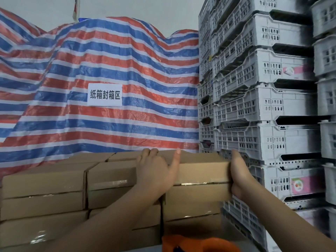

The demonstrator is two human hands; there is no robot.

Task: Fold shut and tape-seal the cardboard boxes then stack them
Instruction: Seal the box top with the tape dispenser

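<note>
Cardboard box [201, 171], taped along its seam, sits at the right end of the top row of a stack of boxes [43, 193], right beside a tower of grey plastic crates [263, 106]. The left hand [156, 171] lies over its near left part, fingers hooked over the top far edge and thumb stretched up along the front. The right hand [238, 175] clasps the box's right end, fingers hidden behind it. Both hands hold this one box, so it looks like it is being set or squared into its place. Every box in sight is closed, and shiny tape shows on most seams, so folding and sealing seem done for these; stacking is well along, with several layers built. An orange tape dispenser [200, 244] lies low in front, idle. Whether more boxes wait unsealed cannot be told from here. A striped tarp [101, 57] with a paper sign [105, 94] hangs behind.
</note>
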